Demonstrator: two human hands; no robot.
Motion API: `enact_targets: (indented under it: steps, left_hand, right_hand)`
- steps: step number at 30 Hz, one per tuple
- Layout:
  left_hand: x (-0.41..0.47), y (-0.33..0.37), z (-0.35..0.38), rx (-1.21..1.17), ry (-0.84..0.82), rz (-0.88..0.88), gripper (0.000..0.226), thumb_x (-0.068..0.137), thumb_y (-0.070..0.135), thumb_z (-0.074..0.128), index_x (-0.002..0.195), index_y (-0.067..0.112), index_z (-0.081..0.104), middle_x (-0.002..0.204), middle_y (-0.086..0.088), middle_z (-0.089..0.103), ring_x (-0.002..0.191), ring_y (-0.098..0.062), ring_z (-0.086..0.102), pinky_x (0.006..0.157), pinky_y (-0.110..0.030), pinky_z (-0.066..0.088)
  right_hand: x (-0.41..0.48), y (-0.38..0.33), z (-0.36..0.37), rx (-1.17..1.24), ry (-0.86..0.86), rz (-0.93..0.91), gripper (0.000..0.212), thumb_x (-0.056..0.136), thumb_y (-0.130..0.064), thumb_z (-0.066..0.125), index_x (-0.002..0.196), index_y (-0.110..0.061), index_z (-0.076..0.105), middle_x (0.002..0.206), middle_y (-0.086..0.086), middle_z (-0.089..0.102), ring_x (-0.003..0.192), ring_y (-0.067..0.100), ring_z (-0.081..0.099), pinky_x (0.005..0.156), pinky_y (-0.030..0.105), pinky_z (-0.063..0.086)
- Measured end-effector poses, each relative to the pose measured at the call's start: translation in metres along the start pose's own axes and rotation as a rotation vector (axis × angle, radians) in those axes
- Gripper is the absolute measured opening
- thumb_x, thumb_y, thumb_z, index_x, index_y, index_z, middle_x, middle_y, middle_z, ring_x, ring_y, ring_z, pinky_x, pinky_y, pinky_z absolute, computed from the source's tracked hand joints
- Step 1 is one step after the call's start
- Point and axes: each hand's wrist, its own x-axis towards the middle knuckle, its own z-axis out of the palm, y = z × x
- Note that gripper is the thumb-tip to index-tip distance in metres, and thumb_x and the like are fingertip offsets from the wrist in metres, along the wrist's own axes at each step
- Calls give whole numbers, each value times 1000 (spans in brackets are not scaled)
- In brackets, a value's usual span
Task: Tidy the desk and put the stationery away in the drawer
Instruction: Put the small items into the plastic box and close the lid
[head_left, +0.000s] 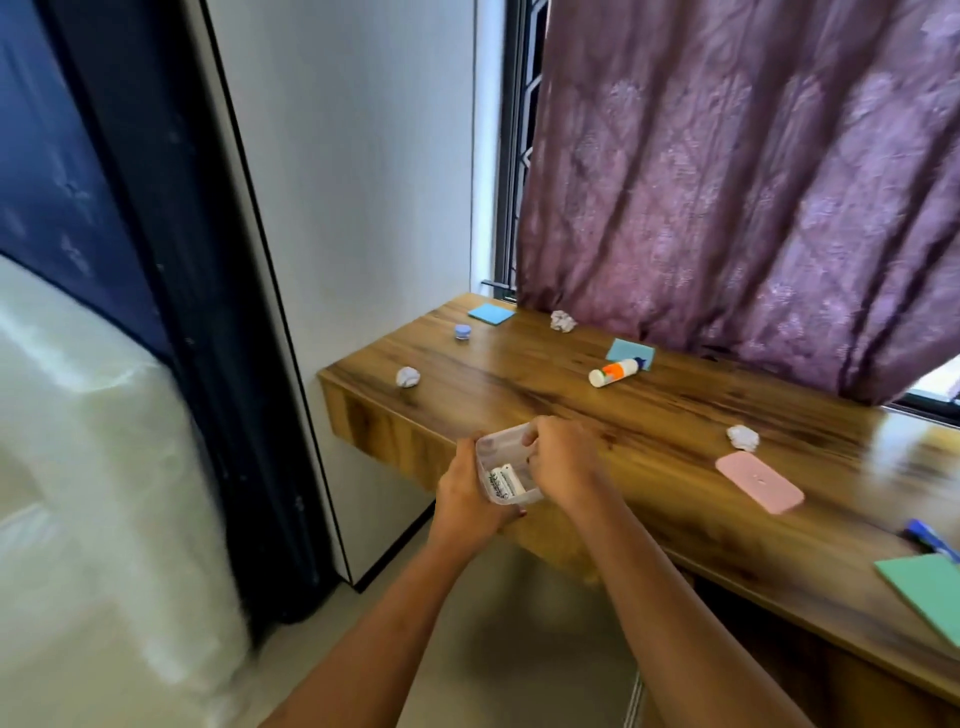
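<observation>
Both hands hold a small clear plastic box in front of the wooden desk's front edge. My left hand cups it from below and the left. My right hand grips its right rim. Two white cylinders lie inside the box. On the desk lie a glue stick with an orange label, a blue sticky-note pad, a second blue pad, a small blue-lidded jar, a pink flat case, a blue pen and a green notepad.
Three crumpled paper balls lie on the desk: one near the left end, one by the curtain, one right of centre. A purple curtain hangs behind the desk. A dark wardrobe edge and white wall stand left.
</observation>
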Motion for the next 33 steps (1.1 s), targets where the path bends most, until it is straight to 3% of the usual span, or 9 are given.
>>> enact_targets:
  steps: [5,10,15,18,22,27,30,33]
  left_hand:
    - [20,-24,-22,35,-8,5,86,50,21,92,121,20,44,107,8,62,98,-11,62,79,-29,55]
    - [51,-47,-32,7,3,-29,82,52,22,92,119,21,43,110,9,61,96,-6,62,68,-3,47]
    - [91,-67,-33,-98,75,-37,74,58,26,90,114,31,42,104,16,62,92,1,62,68,-8,50]
    - [134,-86,-30,-102,33,-44,68,59,25,90,106,38,43,105,13,64,95,-3,65,73,-13,53]
    - [183,-102,-30,-113,-35,-72,67,59,19,90,103,44,46,106,8,64,95,-13,66,70,-25,59]
    - [237,-114,-34,-106,-103,-86,74,58,9,89,109,30,40,102,15,58,91,0,60,66,-5,48]
    - [271,-126,-34,-127,-144,-122,81,56,3,88,117,23,38,106,10,60,93,-2,60,66,-6,48]
    - [312,-142,-35,-150,-126,-161,82,56,6,89,118,25,39,110,6,62,98,-11,62,70,-15,51]
  right_hand:
    - [25,-15,16,149,135,-20,15,89,-10,57,100,-17,65,103,3,67,93,18,62,78,32,54]
    - [56,1,19,426,358,100,11,92,-14,58,99,-17,65,85,-6,64,71,4,58,57,15,43]
    - [105,31,42,624,283,335,9,91,-17,60,89,-26,62,94,-1,68,85,12,64,78,32,56]
    - [148,30,66,670,166,383,11,91,-20,60,88,-30,62,93,-4,68,86,13,64,81,36,56]
    - [195,10,88,790,76,314,8,91,-18,60,92,-23,67,94,0,70,85,14,64,73,32,52]
    - [232,-2,95,820,52,297,10,92,-16,58,97,-19,66,92,0,69,72,8,58,61,21,46]
    - [245,1,92,738,-14,270,11,93,-13,56,101,-17,64,92,0,65,77,8,58,71,24,50]
    - [267,13,99,674,-48,283,12,93,-13,58,101,-15,66,91,2,65,75,8,56,67,22,46]
